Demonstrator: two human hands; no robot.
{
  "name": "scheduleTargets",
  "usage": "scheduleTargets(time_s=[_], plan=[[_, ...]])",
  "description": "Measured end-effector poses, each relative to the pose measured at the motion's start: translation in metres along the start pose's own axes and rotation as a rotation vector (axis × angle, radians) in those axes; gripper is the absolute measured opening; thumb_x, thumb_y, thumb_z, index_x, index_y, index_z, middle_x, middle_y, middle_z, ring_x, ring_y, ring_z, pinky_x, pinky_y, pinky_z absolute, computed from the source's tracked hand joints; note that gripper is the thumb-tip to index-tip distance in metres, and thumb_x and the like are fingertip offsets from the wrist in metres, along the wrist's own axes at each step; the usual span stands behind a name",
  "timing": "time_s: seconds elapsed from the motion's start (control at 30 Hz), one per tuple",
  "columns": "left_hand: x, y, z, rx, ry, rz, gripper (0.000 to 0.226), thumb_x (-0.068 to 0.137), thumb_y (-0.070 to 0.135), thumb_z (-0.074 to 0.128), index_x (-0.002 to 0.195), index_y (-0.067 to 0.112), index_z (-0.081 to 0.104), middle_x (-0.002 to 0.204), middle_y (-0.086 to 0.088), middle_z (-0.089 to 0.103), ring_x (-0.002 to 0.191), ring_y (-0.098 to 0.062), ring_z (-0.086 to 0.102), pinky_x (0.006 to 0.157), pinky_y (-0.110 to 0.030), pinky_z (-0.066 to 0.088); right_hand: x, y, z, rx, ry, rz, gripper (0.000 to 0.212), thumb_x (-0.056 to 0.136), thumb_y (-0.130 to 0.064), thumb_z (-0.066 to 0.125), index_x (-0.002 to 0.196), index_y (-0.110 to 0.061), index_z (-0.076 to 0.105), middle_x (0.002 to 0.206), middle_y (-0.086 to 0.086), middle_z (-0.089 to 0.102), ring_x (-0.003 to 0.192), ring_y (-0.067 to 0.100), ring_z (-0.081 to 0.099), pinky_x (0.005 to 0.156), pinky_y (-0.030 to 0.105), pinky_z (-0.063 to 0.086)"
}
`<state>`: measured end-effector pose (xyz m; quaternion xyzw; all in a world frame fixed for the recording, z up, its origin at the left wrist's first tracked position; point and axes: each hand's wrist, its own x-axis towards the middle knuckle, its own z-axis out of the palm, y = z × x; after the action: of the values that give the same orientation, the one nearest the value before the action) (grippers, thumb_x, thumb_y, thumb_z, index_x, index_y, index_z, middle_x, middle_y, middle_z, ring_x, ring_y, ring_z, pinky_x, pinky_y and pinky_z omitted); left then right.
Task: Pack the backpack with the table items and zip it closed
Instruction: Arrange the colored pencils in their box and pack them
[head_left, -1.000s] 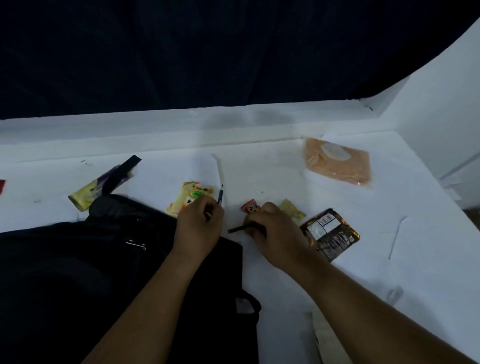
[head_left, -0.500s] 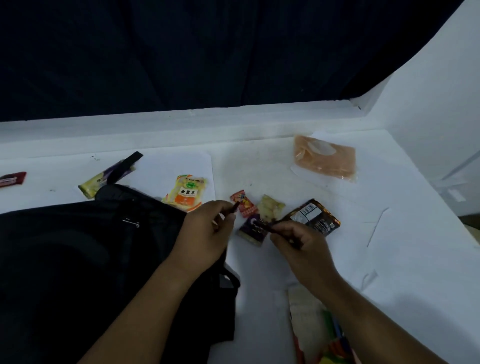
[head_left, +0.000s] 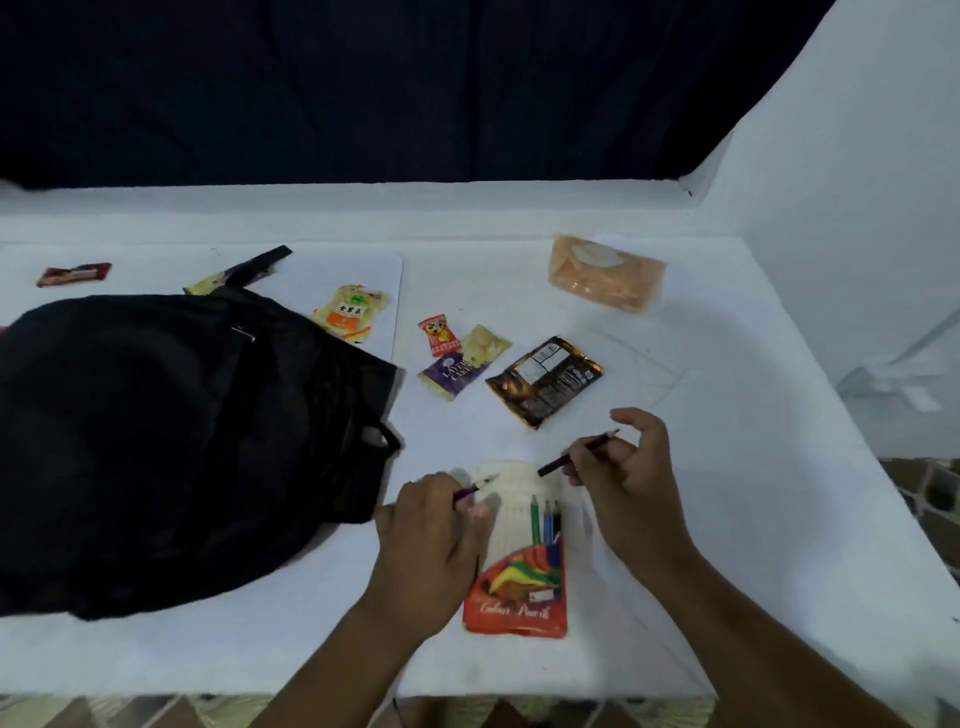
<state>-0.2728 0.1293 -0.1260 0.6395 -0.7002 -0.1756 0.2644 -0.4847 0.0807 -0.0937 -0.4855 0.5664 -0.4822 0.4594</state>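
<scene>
A black backpack (head_left: 171, 441) lies on the white table (head_left: 727, 493) at the left. Near the front edge sits a colour pencil box (head_left: 519, 587) with its white tray slid out and a few pencils in it. My left hand (head_left: 431, 525) pinches a purple pencil (head_left: 475, 488) beside the tray's left side. My right hand (head_left: 628, 478) pinches a dark red pencil (head_left: 579, 451) just above the tray's right corner.
Snack packets lie beyond the box: a brown packet (head_left: 545, 379), a purple layer cake packet (head_left: 452, 374), a red candy (head_left: 439, 335), a yellow one (head_left: 485, 345), an orange-yellow packet (head_left: 350, 312). A tissue pack (head_left: 605, 270) sits far right.
Both hands have drawn back from the snack packets toward the front edge, each carrying a pencil. The pencil box has come into view below them. The camera has tilted down.
</scene>
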Motion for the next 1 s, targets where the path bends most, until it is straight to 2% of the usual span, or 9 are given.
scheduleTargets(time_s=[0.07,0.17,0.33,0.43,0.53,0.63,0.73,0.87,1.0], plan=[[-0.012,-0.003,0.009,0.061,-0.004,0.002,0.038,0.098,0.066,0.032,0.106,0.031,0.046,0.105,0.016,0.047,0.1,-0.01,0.044,0.084,-0.036,0.029,-0.008,0.002,-0.003,-0.074,-0.033,-0.014,0.038,0.092,-0.015,0.068,0.11,-0.028,0.038,0.08,0.001,0.076,0.076,0.014,0.074,0.067,0.025,0.059],[-0.017,-0.007,0.017,0.067,0.048,0.013,0.029,0.097,0.054,0.042,0.112,0.029,0.047,0.125,0.013,0.049,0.115,-0.013,0.044,0.09,-0.034,0.029,-0.018,0.007,-0.002,-0.196,-0.119,-0.052,0.033,0.092,-0.026,0.07,0.105,-0.034,0.041,0.084,-0.005,0.076,0.079,0.01,0.074,0.066,0.03,0.061],[-0.016,0.0,0.014,0.114,0.047,0.037,0.021,0.102,0.04,0.044,0.12,0.031,0.048,0.147,0.015,0.045,0.13,-0.009,0.039,0.096,-0.035,0.028,-0.016,0.016,0.011,-0.406,-0.185,-0.206,0.031,0.093,-0.035,0.066,0.114,-0.039,0.044,0.085,-0.023,0.067,0.077,-0.001,0.071,0.061,0.015,0.057],[-0.017,0.003,0.013,0.157,0.018,0.065,0.037,0.102,0.036,0.04,0.138,0.029,0.046,0.141,0.015,0.051,0.128,-0.008,0.041,0.094,-0.036,0.028,-0.013,0.036,0.015,-0.574,-0.179,-0.334,0.034,0.092,-0.038,0.066,0.123,-0.032,0.053,0.096,-0.018,0.066,0.088,0.002,0.065,0.076,0.024,0.058],[-0.015,0.002,0.012,0.16,-0.001,0.049,0.028,0.103,0.035,0.041,0.129,0.03,0.049,0.137,0.015,0.053,0.129,-0.007,0.038,0.094,-0.034,0.024,-0.011,0.046,0.015,-0.648,-0.171,-0.386,0.041,0.091,-0.04,0.065,0.128,-0.024,0.06,0.107,-0.006,0.068,0.1,0.01,0.059,0.083,0.034,0.058],[-0.014,0.0,0.012,0.145,-0.005,0.03,0.022,0.104,0.034,0.042,0.124,0.03,0.05,0.139,0.015,0.052,0.13,-0.006,0.035,0.095,-0.03,0.019,-0.011,0.045,0.016,-0.648,-0.185,-0.359,0.049,0.088,-0.04,0.07,0.132,-0.023,0.058,0.111,-0.005,0.067,0.104,0.011,0.059,0.081,0.025,0.057],[-0.013,0.0,0.013,0.132,-0.003,0.021,0.02,0.104,0.035,0.04,0.122,0.032,0.048,0.138,0.016,0.051,0.13,-0.005,0.035,0.096,-0.027,0.015,-0.013,0.045,0.016,-0.655,-0.184,-0.327,0.052,0.083,-0.039,0.076,0.13,-0.023,0.061,0.118,-0.006,0.067,0.106,0.01,0.06,0.078,0.008,0.046],[-0.011,-0.001,0.014,0.119,0.002,0.005,0.021,0.102,0.034,0.042,0.122,0.031,0.048,0.136,0.014,0.051,0.129,-0.005,0.035,0.097,-0.027,0.016,-0.011,0.044,0.015,-0.687,-0.193,-0.369,0.051,0.076,-0.041,0.074,0.121,-0.017,0.07,0.124,-0.002,0.068,0.111,0.009,0.058,0.092,0.022,0.051],[-0.012,0.0,0.014,0.105,0.005,-0.003,0.03,0.099,0.034,0.047,0.129,0.028,0.046,0.133,0.011,0.05,0.128,-0.007,0.036,0.097,-0.026,0.014,-0.012,0.045,0.014,-0.723,-0.194,-0.377,0.051,0.074,-0.042,0.069,0.117,-0.015,0.072,0.124,-0.001,0.068,0.114,0.012,0.059,0.094,0.018,0.043]])
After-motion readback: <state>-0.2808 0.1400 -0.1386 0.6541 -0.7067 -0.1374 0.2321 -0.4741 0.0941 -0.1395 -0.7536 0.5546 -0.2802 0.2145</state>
